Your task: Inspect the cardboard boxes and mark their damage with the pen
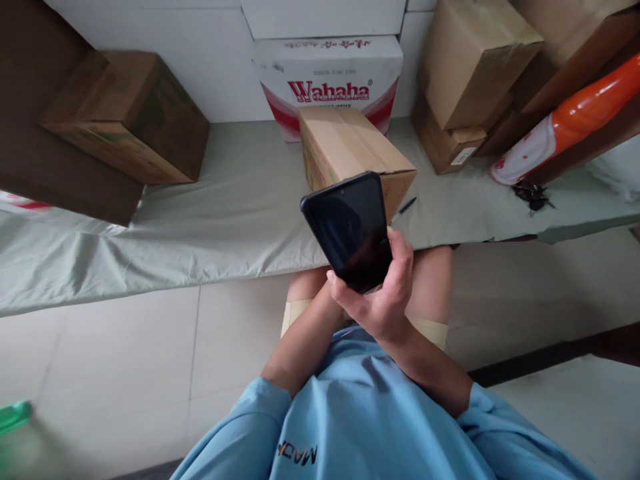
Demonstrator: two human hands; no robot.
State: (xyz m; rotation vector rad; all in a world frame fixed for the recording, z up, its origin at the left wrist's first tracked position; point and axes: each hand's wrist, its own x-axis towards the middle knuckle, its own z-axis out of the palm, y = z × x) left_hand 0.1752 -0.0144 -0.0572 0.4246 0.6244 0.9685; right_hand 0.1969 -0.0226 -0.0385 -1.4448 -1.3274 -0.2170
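Note:
My right hand (383,300) is closed around the lower end of a black smartphone (353,230), one digit along its right edge and another at its lower left corner. The phone is tilted, its dark screen facing up towards me. My left forearm reaches in from the left and passes behind the phone and my right hand; the left hand itself is hidden there. Just beyond the phone, a taped brown cardboard box (350,137) sits on the cloth-covered table (240,200). A dark pen (406,208) lies beside that box, to the right of the phone.
Against the white wall stands a Wahaha carton (330,63). Another cardboard box (135,120) is at the left, with stacked boxes (473,60) at the right. An orange and white cylinder (565,123) lies near keys (533,195). A green object (15,417) is at lower left.

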